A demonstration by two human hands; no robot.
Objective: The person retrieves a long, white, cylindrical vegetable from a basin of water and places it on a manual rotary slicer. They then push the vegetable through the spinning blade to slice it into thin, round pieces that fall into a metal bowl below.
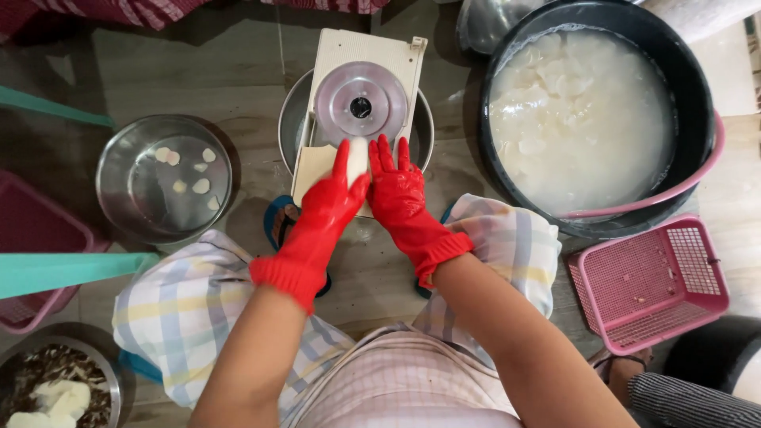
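Floor: both gloved hands [372,190] press white piece [357,157] on slicer [361,103].

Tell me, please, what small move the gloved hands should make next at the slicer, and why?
Probably push the white piece forward across the slicer. Both hands, left and right, press it just below the round metal disc, and the bowl under the board sits ready to catch slices.
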